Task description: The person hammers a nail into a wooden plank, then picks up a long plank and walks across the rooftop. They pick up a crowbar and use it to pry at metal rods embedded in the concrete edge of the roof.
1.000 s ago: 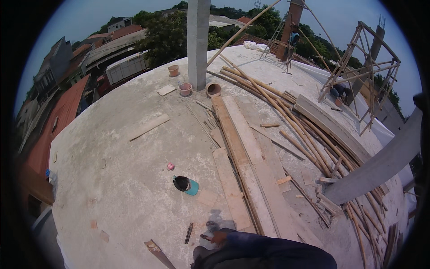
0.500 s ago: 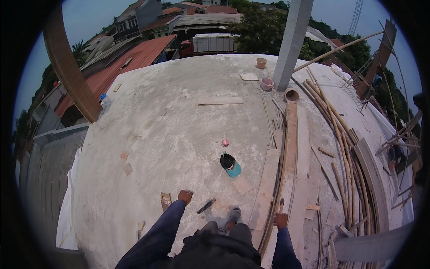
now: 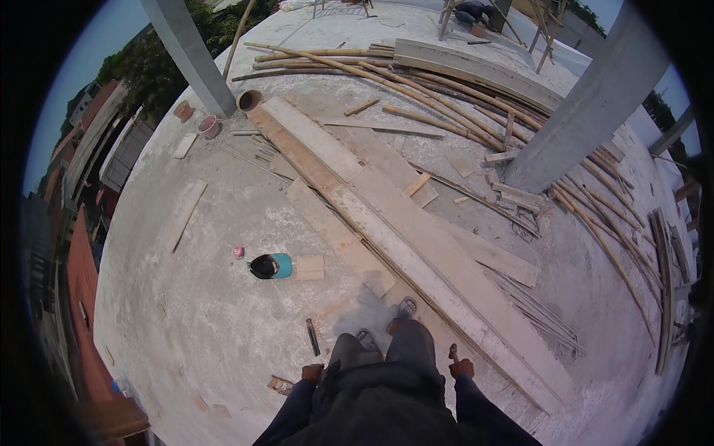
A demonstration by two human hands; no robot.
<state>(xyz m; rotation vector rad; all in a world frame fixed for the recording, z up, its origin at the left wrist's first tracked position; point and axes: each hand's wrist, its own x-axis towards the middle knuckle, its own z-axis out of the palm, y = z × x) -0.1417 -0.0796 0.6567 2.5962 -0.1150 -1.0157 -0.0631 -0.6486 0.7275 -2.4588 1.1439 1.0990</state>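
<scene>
My right hand is closed around an upright hammer, just beside my right leg and the long boards. My left hand hangs closed beside my left leg; what it holds, if anything, is too small to make out. The handle of a hand saw shows on the concrete left of it. A dark, narrow tool lies in front of it. Farther ahead are a teal-and-black cap, a small pink container and a short board.
Bamboo poles pile up beyond the boards and at right. Concrete columns stand at back left and right. Buckets and an open cylinder sit near the left one. A person crouches by scaffolding. The roof edge curves along the left.
My view has swung right from half a second ago, toward the boards and poles. My left hand has drawn back beside my leg; the hammer stays in my right hand.
</scene>
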